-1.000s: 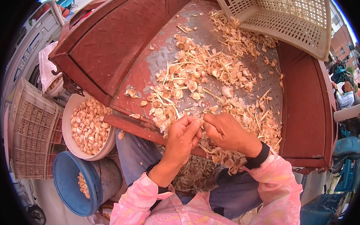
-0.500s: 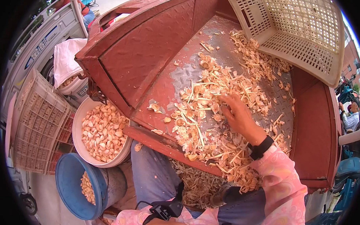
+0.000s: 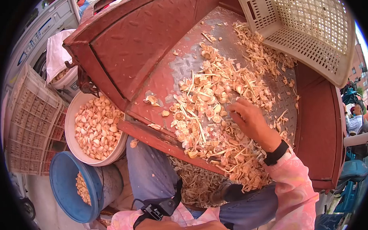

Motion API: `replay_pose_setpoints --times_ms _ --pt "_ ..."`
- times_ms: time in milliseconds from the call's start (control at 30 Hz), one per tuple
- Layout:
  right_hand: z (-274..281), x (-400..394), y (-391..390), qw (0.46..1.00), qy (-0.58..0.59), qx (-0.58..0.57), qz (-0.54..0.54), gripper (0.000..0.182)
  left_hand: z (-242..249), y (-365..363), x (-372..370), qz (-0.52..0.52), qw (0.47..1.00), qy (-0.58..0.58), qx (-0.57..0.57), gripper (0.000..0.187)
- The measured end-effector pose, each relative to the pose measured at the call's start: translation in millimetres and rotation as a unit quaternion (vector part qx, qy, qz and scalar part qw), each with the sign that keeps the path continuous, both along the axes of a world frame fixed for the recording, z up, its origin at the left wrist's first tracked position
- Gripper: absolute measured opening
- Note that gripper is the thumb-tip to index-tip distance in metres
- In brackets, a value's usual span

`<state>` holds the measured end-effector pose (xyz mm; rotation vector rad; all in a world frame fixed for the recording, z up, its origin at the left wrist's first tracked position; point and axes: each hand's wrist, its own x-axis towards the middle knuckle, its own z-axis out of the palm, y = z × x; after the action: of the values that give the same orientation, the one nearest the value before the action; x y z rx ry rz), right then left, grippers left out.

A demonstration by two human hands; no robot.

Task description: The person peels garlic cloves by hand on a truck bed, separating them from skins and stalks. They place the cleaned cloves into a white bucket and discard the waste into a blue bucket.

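My right hand [image 3: 251, 121], with a black band at the wrist, is over a pile of garlic skins, stalks and cloves [image 3: 207, 83]. Its fingers are bent, with thumb and forefinger apart, and I make out nothing between them. Just left of the fingertips lies a pale garlic clove [image 3: 217, 109]. Of my left hand [image 3: 188, 227], only a bare stretch beyond a dark strap shows at the bottom edge; its fingers are hidden. The pile rests on a red metal truck bed [image 3: 150, 85] with worn paint.
A white bucket [image 3: 68, 129] of garlic cloves stands left of the bed. Below it, a blue bucket [image 3: 57, 188] leans with fewer cloves inside. A cream plastic crate [image 3: 310, 25] tilts at the back right. More skins [image 3: 198, 179] lie between my legs.
My right hand has drawn back to the right from the middle of the pile, uncovering cloves there. The view has shifted slightly, and more of my left forearm or hand shows at the bottom.
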<state>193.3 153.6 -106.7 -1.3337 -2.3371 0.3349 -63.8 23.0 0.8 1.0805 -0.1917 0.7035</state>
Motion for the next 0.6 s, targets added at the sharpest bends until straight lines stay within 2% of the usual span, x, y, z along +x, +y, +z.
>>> replay_pose_setpoints --times_ms 33,67,100,133,167,200,267,333,367,400,500,567,600 --pt "3 -11 5 0.999 -0.010 0.014 0.034 0.014 2 4 -12 0.061 0.994 0.085 0.033 0.023" --pt "-1 -14 11 0.996 -0.062 0.011 0.058 0.018 -2 -2 -16 0.245 0.963 0.110 -0.032 0.022" --pt "1 -17 12 0.996 -0.071 -0.015 0.043 0.019 -11 0 -33 0.380 0.914 0.131 -0.061 0.026" --pt "1 -19 13 0.996 -0.080 -0.043 0.028 0.020 -20 3 -50 0.505 0.842 0.163 -0.094 0.029" --pt "1 -18 13 0.993 -0.088 -0.074 0.013 0.022 -34 16 -78 0.613 0.757 0.217 -0.057 0.026" --pt "0 -16 12 0.994 -0.086 -0.071 0.011 0.022 -43 24 -107 0.661 0.691 0.283 -0.075 0.023" --pt "0 -13 9 0.992 -0.098 -0.075 0.004 0.019 -86 41 -171 0.684 0.566 0.459 -0.036 0.024" --pt "-1 -10 7 0.990 -0.120 -0.071 0.005 0.017 -130 43 -205 0.665 0.450 0.591 0.080 0.024" --pt "-3 -8 8 0.989 -0.135 -0.065 0.009 0.016 -132 45 -203 0.647 0.383 0.645 0.137 0.025" --pt "-4 -8 9 0.987 -0.151 -0.059 0.013 0.016 -136 45 -195 0.666 0.411 0.608 0.135 0.025" --pt "-4 -15 13 0.999 -0.015 -0.036 0.010 0.013 -106 55 -130 0.619 0.611 0.491 0.056 0.022" --pt "-5 -17 20 0.999 -0.031 -0.009 0.033 0.010 -98 66 -87 0.581 0.679 0.439 0.089 0.020" --pt "-7 -17 23 0.998 -0.037 0.007 0.043 0.009 -92 72 -66 0.565 0.688 0.438 0.122 0.020"
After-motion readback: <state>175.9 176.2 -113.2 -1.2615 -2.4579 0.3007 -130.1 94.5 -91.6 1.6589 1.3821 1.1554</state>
